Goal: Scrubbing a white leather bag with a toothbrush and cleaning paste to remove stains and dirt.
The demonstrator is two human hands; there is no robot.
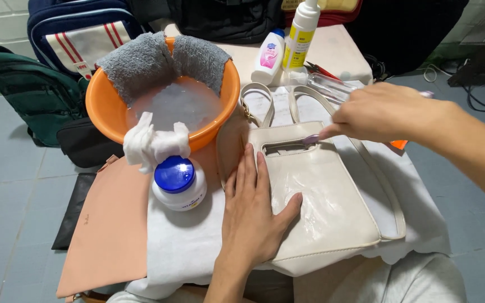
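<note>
A cream handbag [321,202] lies flat on a white cloth [186,247] in front of me. My left hand [254,210] presses flat on the bag's left side, fingers spread, holding it down. My right hand [380,112] grips a small purple brush [311,138], whose head touches the bag at the slot near its top edge. The bag's surface looks wet and shiny under the brush.
An orange basin [228,92] of soapy water with a grey towel [158,62] over its rim stands at the back left. A blue-capped white jar [179,184], a white rag [152,143], two bottles [287,47], a pink pouch [105,230] and backpacks [35,90] surround it.
</note>
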